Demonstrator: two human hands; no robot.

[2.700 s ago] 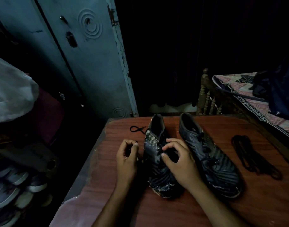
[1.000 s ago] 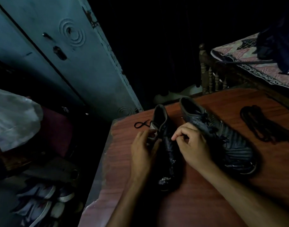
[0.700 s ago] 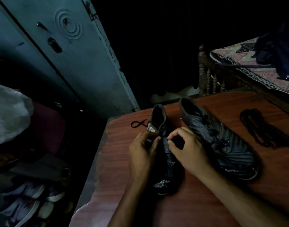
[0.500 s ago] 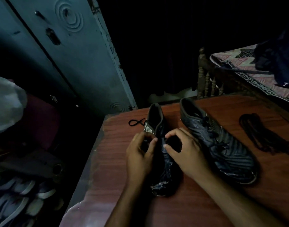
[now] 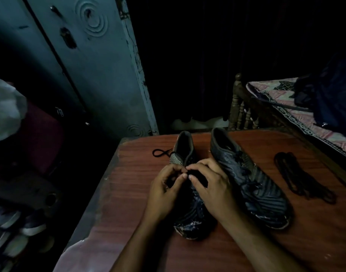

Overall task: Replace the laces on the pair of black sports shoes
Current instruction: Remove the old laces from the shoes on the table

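Two black sports shoes with faint grey striping side by side on a reddish-brown wooden counter, toes toward six o'clock. Left shoe at centre, under both hands; right shoe just beside it at three o'clock, dark lace crossings visible on top. Loose loop of black lace trailing from the left shoe's collar toward ten o'clock. Bundle of dark spare laces lying apart at three o'clock, past the right shoe.

Left hand curled, thumb and fingertips brought together near the top eyelets; right hand likewise curled, fingertips meeting the left's over the tongue. Probably pinching a lace strand between them, though too dark to confirm the strand itself. Grip narrow on both sides, fingertip-fine.

Handling, as a judgement: lace soft, limp, light, prone to snagging in the eyelets; best taken close to the eyelet or at the stiff tip and drawn out one crossing at a time. Shoe light, upper pliable, sole stiffer; steadying at the midfoot likely enough to stop sliding on the smooth counter. Toe of the left shoe scuffed and flaking, so better not to pull there.

Only containers of a sort: the shoe openings, both dark inside and apparently empty.
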